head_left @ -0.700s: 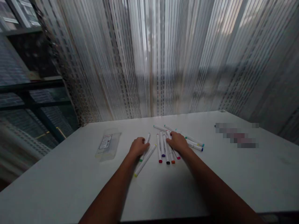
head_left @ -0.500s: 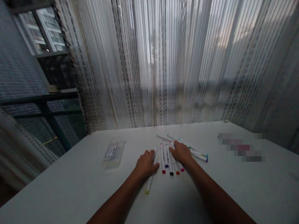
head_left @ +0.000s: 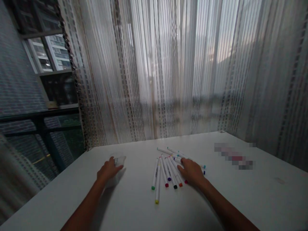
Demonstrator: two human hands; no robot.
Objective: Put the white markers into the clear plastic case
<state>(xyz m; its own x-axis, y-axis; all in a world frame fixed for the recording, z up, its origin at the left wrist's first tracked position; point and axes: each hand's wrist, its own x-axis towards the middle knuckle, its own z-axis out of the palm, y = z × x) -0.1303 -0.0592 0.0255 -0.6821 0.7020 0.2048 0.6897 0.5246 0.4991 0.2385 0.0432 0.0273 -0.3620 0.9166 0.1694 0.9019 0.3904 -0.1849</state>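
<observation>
My left hand (head_left: 109, 168) reaches over the clear plastic case (head_left: 122, 158), which lies on the table and has a printed label. The thumb is spread from the other fingers at the case's right side, and the hand hides much of the case. Among the white markers with coloured ends, my right hand (head_left: 192, 171) has thumb and forefinger closed around a blue-ended marker (head_left: 177, 159); the palm covers its middle. Just left lie markers with red, purple, black and orange ends. A green-ended marker (head_left: 155, 175) and a yellow-ended marker (head_left: 158, 186) lie farther left.
Behind the white table (head_left: 134, 205) hangs a sheer striped curtain (head_left: 154, 80). Several markers (head_left: 163, 150) lie crosswise at the back of the group. A blurred-out item (head_left: 237, 158) sits at the right. Dark railings (head_left: 43, 128) stand beyond the table's left side.
My left hand has let go of a marker and moved left to the plastic case. My right hand has shifted slightly right across the markers. The camera view has tilted up and turned right.
</observation>
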